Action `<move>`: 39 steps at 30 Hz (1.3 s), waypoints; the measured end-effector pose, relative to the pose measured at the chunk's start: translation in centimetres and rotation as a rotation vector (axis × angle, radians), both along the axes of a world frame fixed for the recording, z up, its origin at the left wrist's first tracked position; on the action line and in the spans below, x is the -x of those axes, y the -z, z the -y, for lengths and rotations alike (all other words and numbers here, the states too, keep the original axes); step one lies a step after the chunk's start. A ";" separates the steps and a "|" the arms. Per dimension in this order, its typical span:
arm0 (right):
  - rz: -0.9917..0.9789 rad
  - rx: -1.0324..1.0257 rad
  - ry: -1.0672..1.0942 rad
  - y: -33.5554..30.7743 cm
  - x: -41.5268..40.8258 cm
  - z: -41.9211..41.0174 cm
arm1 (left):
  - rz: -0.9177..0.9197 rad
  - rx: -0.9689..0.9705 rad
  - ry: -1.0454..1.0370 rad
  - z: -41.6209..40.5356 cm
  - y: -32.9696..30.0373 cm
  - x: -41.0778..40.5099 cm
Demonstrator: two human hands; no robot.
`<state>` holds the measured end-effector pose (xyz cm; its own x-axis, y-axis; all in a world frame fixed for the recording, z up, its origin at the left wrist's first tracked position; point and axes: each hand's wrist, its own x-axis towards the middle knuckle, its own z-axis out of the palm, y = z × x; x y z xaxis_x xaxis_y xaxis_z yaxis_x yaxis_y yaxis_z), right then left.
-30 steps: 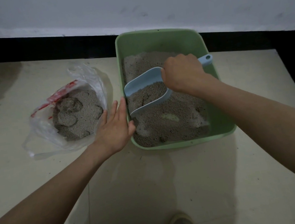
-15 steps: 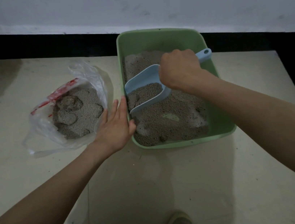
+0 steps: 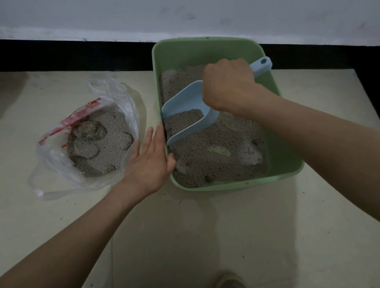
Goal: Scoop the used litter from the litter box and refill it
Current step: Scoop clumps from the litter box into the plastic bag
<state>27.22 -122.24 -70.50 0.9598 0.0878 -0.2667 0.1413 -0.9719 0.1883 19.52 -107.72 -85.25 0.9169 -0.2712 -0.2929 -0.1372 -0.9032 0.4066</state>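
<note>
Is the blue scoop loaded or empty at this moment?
Loaded: grey litter fills the front of the blue scoop, which the right hand holds above the litter box.

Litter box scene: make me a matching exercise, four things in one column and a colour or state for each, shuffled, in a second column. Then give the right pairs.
Column one:
1. litter box
2. scoop
3. plastic bag
4. left hand

Column two:
A. clear with red print, lying open on the floor and holding litter
B. flat, fingers straight, against the box's outer wall
C. green, set on the floor near the wall
D. light blue, loaded with litter, gripped by the right hand

Pairs: 1-C, 2-D, 3-A, 4-B
</note>
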 end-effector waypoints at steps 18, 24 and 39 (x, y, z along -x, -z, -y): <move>-0.003 -0.001 -0.024 0.8 -1.2 0.4 | -0.015 0.011 -0.002 -0.1 -0.1 0.0; -0.104 -0.202 0.087 4.9 -1.9 4.7 | -0.038 0.017 0.007 0.0 -0.2 0.1; -0.183 -0.710 0.388 14.4 2.2 9.6 | -0.006 -0.011 0.020 -0.2 0.1 0.0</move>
